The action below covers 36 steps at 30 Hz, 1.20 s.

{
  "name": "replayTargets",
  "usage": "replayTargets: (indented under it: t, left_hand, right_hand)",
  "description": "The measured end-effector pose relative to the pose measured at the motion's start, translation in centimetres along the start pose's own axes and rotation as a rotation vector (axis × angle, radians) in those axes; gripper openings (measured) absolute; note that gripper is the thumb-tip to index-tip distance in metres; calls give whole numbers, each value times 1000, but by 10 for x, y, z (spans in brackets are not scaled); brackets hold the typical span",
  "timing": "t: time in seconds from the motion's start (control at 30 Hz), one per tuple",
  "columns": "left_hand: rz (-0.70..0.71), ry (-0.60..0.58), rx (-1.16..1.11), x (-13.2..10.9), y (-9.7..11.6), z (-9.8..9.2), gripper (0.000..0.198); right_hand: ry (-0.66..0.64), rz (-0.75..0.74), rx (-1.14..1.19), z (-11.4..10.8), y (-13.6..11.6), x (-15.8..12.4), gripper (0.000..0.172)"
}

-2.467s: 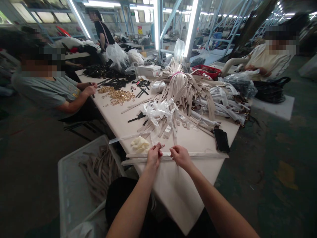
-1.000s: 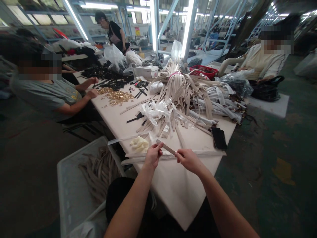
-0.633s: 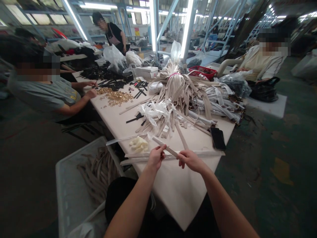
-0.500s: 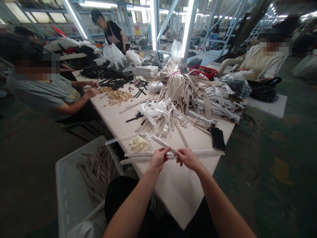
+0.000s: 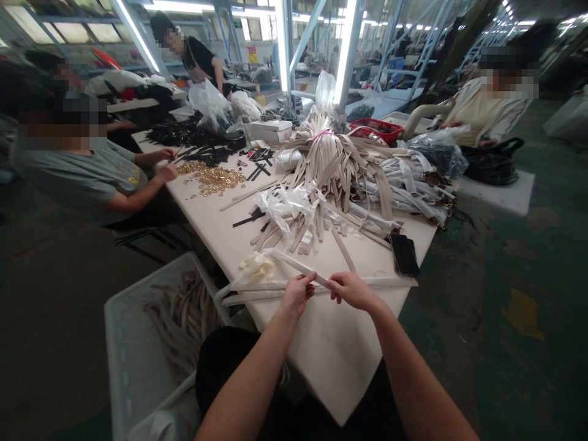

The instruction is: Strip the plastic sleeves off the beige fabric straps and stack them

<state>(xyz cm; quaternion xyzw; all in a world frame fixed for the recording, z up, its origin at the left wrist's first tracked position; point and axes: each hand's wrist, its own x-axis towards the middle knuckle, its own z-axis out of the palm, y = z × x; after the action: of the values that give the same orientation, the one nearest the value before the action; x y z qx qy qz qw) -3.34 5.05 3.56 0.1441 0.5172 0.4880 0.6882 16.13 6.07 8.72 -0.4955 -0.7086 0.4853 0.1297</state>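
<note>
Fingers (image 5: 309, 278) of left hand (image 5: 296, 295) and right hand (image 5: 353, 289) pinching pale strip (image 5: 295, 264), near end hidden in grip; far end indistinct

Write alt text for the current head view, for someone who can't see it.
A person's left hand and right hand hold a pale, narrow strip over a cluttered worktable. Beyond lie a bundle of beige straps and, farther left, gold pieces before a seated co-worker; a dark phone lies near the table's right edge.
</note>
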Motion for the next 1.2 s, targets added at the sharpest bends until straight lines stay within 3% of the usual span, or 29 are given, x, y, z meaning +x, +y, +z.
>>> replayTargets:
  t: [0.13,0.33,0.53,0.67,0.87,1.03,1.2]
  left_hand:
    - [51,65,29,2,2,1,44]
    - [34,-32,121,-5,-17,23,45]
    - [99,44,131,-4,-18,28,47]
    - [72,-19,153,0,-20,34,47]
    - [146,104,131,5,-4,30,47]
    - [119,38,172,8,-13,32,47]
    - [131,93,142,17,-14,26,49]
  right_hand:
    - [16,2,-33,-8,13,-3,37]
    - [30,-34,38,-5,16,4,40]
    - [-1,-32,7,-18,23,-10,37]
    - [47,-14,-24,-16,19,-6,41]
    - [37,24,-45,-22,25,-4,36]
    - [16,-5,2,-17,25,6,42]
    - [-16,13,-12,-25,32,2,39]
